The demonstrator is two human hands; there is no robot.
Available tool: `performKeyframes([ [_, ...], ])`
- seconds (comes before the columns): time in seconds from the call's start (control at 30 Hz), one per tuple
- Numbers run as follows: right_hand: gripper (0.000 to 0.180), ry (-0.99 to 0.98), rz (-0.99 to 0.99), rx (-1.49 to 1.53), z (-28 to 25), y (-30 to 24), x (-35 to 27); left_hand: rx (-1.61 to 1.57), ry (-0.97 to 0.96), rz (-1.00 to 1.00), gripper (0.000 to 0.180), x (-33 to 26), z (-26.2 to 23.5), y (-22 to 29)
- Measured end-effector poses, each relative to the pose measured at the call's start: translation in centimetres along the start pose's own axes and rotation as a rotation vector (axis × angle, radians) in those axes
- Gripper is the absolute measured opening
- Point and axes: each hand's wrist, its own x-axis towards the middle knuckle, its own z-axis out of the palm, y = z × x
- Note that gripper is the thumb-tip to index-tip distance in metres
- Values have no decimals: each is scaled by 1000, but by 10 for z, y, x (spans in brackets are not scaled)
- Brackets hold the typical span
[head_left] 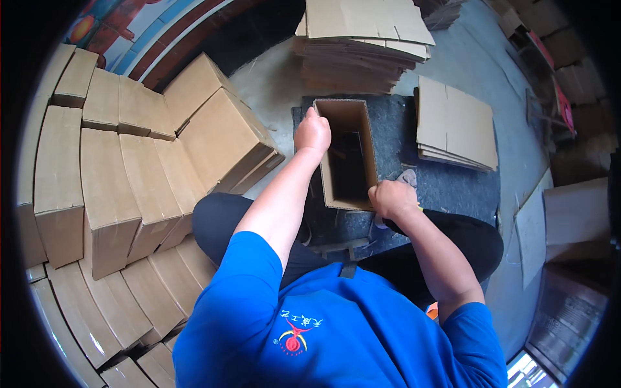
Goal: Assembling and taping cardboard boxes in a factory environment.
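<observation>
An open cardboard box (372, 145), unfolded into a tall narrow rectangle, stands between my knees with its opening facing up. Its inside is dark. My left hand (313, 132) is closed on the box's left wall near the far corner, thumb on the upper edge. At the near right corner my right hand (393, 198) is closed, its fingers against the box edge. A small yellow bit shows beside the right hand; what it belongs to is hidden. A dark, worn mat (394, 123) lies under the box.
Flat folded cartons (456, 123) lie at the mat's right side. A taller stack of flat cartons (362, 39) stands beyond the mat. Closed cardboard boxes (110, 194) are piled in rows at the left. Cardboard sheets (533, 233) lean at the right.
</observation>
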Motion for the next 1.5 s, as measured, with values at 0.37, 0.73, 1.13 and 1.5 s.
performKeyframes([
  [0.37,46,109,88,138,14,16,12,24,113,529,52,-66,-12,27],
  [0.73,52,101,17,189,15,18,13,223,-172,430,31,-158,20,9],
  [1.13,49,216,58,182,27,15,12,185,-134,376,62,-84,50,35],
  [1.5,46,230,88,223,24,15,9,366,1,386,74,-31,41,56],
])
